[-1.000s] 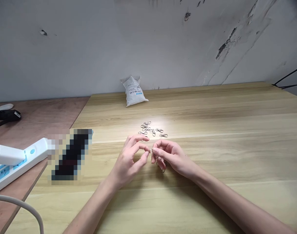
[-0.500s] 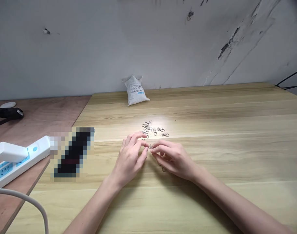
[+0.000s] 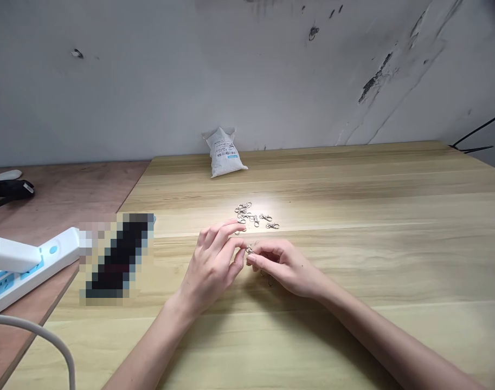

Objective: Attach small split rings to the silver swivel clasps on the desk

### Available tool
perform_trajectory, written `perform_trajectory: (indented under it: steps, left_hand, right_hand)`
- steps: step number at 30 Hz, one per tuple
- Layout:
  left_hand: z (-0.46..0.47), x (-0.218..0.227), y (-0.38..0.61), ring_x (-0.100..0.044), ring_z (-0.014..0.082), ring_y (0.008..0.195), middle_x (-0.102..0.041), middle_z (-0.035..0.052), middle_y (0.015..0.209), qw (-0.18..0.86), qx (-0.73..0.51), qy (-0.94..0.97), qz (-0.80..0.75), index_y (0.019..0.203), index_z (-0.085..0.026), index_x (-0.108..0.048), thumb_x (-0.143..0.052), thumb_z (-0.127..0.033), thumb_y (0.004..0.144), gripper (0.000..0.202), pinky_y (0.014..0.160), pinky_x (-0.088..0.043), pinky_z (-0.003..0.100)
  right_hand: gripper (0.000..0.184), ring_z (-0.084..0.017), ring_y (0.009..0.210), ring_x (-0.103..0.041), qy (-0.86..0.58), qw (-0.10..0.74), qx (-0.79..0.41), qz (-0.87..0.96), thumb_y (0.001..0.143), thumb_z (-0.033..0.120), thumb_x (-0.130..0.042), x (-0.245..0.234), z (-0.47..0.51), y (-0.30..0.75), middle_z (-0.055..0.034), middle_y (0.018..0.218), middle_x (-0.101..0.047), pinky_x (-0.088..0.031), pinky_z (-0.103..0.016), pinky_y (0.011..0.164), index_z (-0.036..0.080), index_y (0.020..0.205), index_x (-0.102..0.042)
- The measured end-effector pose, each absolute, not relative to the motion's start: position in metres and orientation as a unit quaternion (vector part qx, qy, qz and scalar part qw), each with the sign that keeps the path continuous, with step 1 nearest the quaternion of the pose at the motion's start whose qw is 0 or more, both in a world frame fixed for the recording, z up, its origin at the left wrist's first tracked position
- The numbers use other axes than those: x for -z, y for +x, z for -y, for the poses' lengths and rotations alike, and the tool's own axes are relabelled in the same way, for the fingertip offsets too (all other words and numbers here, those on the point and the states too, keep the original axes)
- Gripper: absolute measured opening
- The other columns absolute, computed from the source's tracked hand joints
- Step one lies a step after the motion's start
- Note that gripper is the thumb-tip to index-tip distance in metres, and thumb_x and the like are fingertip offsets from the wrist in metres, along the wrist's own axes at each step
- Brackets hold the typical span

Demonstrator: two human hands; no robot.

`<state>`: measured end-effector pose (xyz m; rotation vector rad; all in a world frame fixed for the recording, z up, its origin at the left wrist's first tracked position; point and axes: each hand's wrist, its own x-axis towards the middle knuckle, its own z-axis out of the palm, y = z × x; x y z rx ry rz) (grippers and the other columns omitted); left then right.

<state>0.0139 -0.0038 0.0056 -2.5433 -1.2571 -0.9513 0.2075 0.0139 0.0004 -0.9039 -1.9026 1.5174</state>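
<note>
My left hand (image 3: 213, 262) and my right hand (image 3: 282, 264) meet fingertip to fingertip over the light wooden table (image 3: 353, 227). Between them both hands pinch a small metal clasp (image 3: 249, 249). More small metal pieces hang or lie under my right hand's fingers, partly hidden. Just beyond the hands lies a loose pile of several silver lobster clasps and rings (image 3: 252, 215).
A small white bag (image 3: 224, 152) leans at the wall. To the left lie a pixelated dark object (image 3: 116, 255), a white power strip (image 3: 23, 264) with a grey cable (image 3: 39, 340), and a black item (image 3: 8, 188) on the reddish table.
The hands stayed together, shifting slightly up toward the pile and back; the fingers reworked their pinch on the clasp.
</note>
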Motion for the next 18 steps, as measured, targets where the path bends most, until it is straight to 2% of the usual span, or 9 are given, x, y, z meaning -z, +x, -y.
perform_trajectory:
  steps: [4, 8, 11, 13, 16, 18]
  left_hand:
    - [0.005, -0.009, 0.014, -0.058, 0.0236, 0.117, -0.066, 0.0084, 0.115, 0.126, 0.325, -0.851, 0.394, 0.094, -0.018, -0.059, -0.058, -0.01, 0.088, 0.01, 0.102, -0.041, 0.041]
    - [0.005, -0.004, 0.016, -0.055, 0.0236, 0.12, -0.064, 0.0088, 0.116, 0.107, 0.321, -0.846, 0.413, 0.095, -0.018, -0.058, -0.056, -0.01, 0.089, 0.009, 0.108, -0.037, 0.044]
    - [0.005, 0.001, 0.017, -0.048, 0.0257, 0.127, -0.06, 0.0101, 0.122, 0.034, 0.294, -0.84, 0.454, 0.094, -0.017, -0.057, -0.05, -0.012, 0.092, 0.009, 0.107, -0.037, 0.045]
    - [0.005, 0.003, 0.017, -0.044, 0.0261, 0.13, -0.058, 0.0095, 0.125, -0.007, 0.273, -0.838, 0.473, 0.095, -0.018, -0.057, -0.047, -0.013, 0.093, 0.011, 0.108, -0.036, 0.046]
    - [0.006, 0.004, 0.016, -0.041, 0.0261, 0.133, -0.056, 0.0091, 0.128, -0.043, 0.25, -0.839, 0.481, 0.097, -0.019, -0.055, -0.044, -0.014, 0.094, 0.013, 0.109, -0.034, 0.048]
    - [0.005, 0.004, 0.013, -0.039, 0.0259, 0.135, -0.056, 0.0088, 0.128, -0.054, 0.233, -0.847, 0.475, 0.096, -0.019, -0.055, -0.043, -0.014, 0.093, 0.013, 0.111, -0.032, 0.048]
  right_hand:
    - [0.036, -0.009, 0.056, -0.037, -0.319, 0.246, -0.497, 0.768, 0.099, 0.039, -0.045, -0.005, -0.018, 0.213, 0.0044, 0.062, -0.044, -0.031, -0.024, 0.054, 0.018, 0.071, -0.052]
    - [0.033, -0.01, 0.057, -0.036, -0.332, 0.264, -0.24, 0.873, 0.099, 0.028, -0.046, 0.002, -0.024, 0.221, 0.0026, 0.062, -0.047, -0.027, -0.026, 0.053, 0.017, 0.07, -0.056]
    - [0.029, -0.011, 0.057, -0.041, -0.324, 0.268, -0.048, 0.906, 0.099, 0.022, -0.044, 0.006, -0.028, 0.226, -0.0002, 0.065, -0.056, -0.024, -0.028, 0.051, 0.016, 0.08, -0.066]
    - [0.025, -0.012, 0.057, -0.045, -0.298, 0.277, 0.037, 0.913, 0.098, 0.017, -0.045, 0.007, -0.027, 0.227, -0.0015, 0.067, -0.061, -0.027, -0.029, 0.051, 0.016, 0.092, -0.069]
    - [0.026, -0.014, 0.062, -0.054, -0.237, 0.303, 0.083, 0.919, 0.097, 0.01, -0.044, 0.006, -0.021, 0.222, -0.0043, 0.077, -0.069, -0.035, -0.029, 0.053, 0.014, 0.11, -0.066]
    - [0.028, -0.015, 0.064, -0.056, -0.195, 0.312, 0.089, 0.926, 0.096, 0.007, -0.042, 0.007, -0.017, 0.217, -0.0061, 0.08, -0.071, -0.039, -0.03, 0.053, 0.012, 0.113, -0.064]
